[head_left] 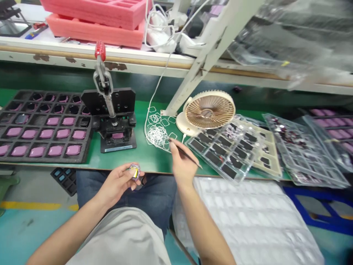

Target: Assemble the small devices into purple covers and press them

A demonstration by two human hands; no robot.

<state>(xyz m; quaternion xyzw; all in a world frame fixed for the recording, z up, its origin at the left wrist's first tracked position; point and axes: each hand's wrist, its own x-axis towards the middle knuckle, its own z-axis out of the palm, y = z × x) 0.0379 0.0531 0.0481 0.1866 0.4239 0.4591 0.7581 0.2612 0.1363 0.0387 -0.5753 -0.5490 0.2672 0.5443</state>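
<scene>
My left hand point(121, 181) is closed round a small purple-rimmed watch case point(135, 171), held above my lap just off the bench edge. Its inner side faces up and shows something yellow. In my right hand point(183, 162) are dark tweezers point(185, 153), gripped like a pen. Their tips reach the right side of a tangled pile of thin white ring gaskets point(157, 135) on the green bench. Whether the tips pinch a ring is too small to tell.
Behind my left hand stands a black toggle-clamp press point(114, 125) with a red handle. A foam tray point(49, 129) of purple cases lies left. A small fan point(209, 110) and plastic trays point(226, 154) with black pieces sit right. A slanted white post point(201, 70) rises behind the gaskets.
</scene>
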